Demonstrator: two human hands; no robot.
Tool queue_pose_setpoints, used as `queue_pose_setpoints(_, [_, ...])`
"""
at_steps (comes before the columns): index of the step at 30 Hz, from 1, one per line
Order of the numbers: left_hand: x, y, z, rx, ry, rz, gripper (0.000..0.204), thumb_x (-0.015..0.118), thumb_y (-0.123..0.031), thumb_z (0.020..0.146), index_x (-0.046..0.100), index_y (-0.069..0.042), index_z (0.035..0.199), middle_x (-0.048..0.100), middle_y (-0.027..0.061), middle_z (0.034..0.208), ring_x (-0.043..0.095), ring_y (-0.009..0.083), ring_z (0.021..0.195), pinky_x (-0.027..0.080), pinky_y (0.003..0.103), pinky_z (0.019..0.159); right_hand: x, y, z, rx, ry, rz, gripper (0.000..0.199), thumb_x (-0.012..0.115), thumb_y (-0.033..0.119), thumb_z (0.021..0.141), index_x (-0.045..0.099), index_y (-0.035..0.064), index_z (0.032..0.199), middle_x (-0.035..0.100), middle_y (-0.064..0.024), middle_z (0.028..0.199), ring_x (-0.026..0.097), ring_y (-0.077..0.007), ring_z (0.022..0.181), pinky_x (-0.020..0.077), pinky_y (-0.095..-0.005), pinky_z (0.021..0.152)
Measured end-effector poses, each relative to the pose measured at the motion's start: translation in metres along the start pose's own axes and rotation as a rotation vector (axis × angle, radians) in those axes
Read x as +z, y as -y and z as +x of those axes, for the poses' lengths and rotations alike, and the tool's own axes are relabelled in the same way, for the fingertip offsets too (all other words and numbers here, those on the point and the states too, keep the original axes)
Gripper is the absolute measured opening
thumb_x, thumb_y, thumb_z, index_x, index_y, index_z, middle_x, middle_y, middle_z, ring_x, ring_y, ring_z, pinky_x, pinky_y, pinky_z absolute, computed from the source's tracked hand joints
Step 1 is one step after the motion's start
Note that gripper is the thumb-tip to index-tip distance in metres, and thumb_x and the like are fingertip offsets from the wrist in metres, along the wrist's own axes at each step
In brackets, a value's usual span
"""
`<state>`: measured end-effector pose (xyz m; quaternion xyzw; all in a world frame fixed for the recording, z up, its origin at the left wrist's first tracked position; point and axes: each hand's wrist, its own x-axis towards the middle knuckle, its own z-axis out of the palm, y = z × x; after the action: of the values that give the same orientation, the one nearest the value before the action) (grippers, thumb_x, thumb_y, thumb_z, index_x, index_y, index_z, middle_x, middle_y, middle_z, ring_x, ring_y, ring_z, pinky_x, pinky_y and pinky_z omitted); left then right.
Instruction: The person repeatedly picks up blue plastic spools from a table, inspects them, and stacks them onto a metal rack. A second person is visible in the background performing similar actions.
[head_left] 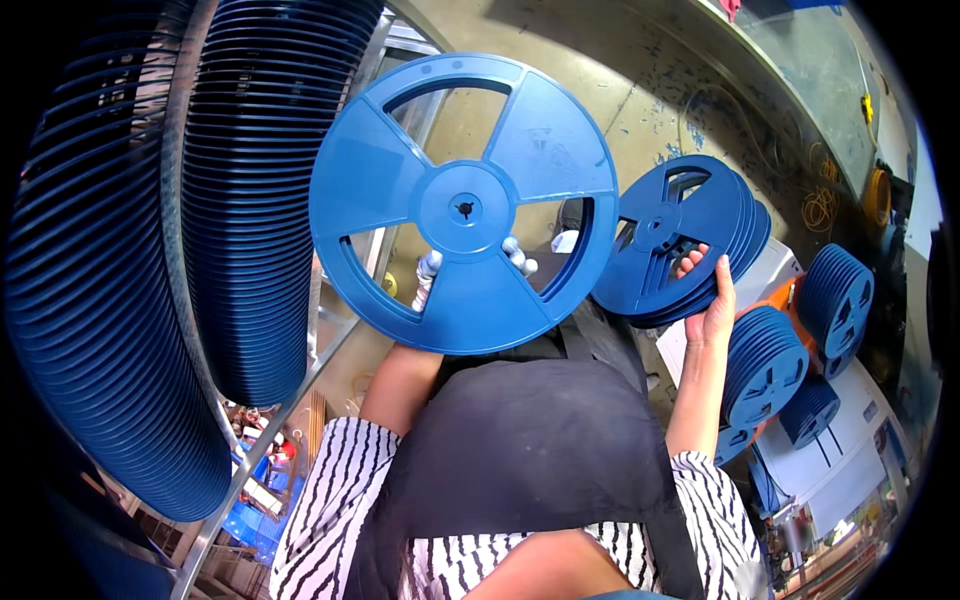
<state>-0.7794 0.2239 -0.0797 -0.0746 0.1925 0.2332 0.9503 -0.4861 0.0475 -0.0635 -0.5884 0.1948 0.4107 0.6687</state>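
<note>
A single blue plastic reel [463, 205] with three cut-out windows is held up flat toward me in front of my chest. My left hand [432, 268] grips it from behind; only white-tipped fingers show through the windows near the hub. My right hand [712, 300] holds a stack of several identical blue reels [685, 240] from below, out to the right of the single reel. A black apron and striped sleeves fill the lower view.
Two long rows of stacked blue reels [250, 190] hang on a metal rack [262, 440] at my left. More stacks of blue reels [765, 365] lie on a white and orange surface at right. A concrete floor lies beyond.
</note>
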Motion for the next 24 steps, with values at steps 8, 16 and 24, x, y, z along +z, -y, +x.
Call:
queue_pose_setpoints(8, [0.044, -0.006, -0.007, -0.062, -0.142, 0.331, 0.086, 0.078, -0.034, 0.068, 0.039, -0.003, 0.138, 0.058, 0.0177, 0.114, 0.058, 0.0351, 0.109, 0.05, 0.048, 0.096, 0.048, -0.002, -0.021, -0.081, 0.258, -0.014, 0.035, 0.065, 0.023, 0.091, 0.055, -0.0005, 0.114, 0.055, -0.002, 0.085, 0.05, -0.0109, 0.073, 0.0441, -0.026, 0.067])
queue_pose_setpoints(16, [0.022, -0.001, -0.015, -0.144, -0.358, 0.926, 0.052, 0.08, -0.02, 0.072, 0.058, -0.002, 0.116, 0.063, 0.0096, 0.102, 0.062, 0.0218, 0.097, 0.052, 0.034, 0.086, 0.148, -0.029, -0.05, -0.225, 0.395, -0.373, 0.044, 0.077, 0.015, 0.076, 0.055, -0.0021, 0.111, 0.068, -0.0084, 0.098, 0.064, -0.0153, 0.09, 0.0509, -0.0296, 0.084])
queue_pose_setpoints(24, [0.024, 0.0, -0.037, -0.118, -0.529, 1.096, 0.03, 0.079, -0.015, 0.077, 0.064, -0.005, 0.101, 0.063, 0.0031, 0.094, 0.061, 0.0151, 0.085, 0.053, 0.028, 0.077, 0.169, -0.028, -0.045, -0.207, 0.469, -0.391, 0.032, 0.073, 0.011, 0.077, 0.056, 0.0003, 0.103, 0.067, -0.0068, 0.09, 0.064, -0.0139, 0.085, 0.0515, -0.0288, 0.082])
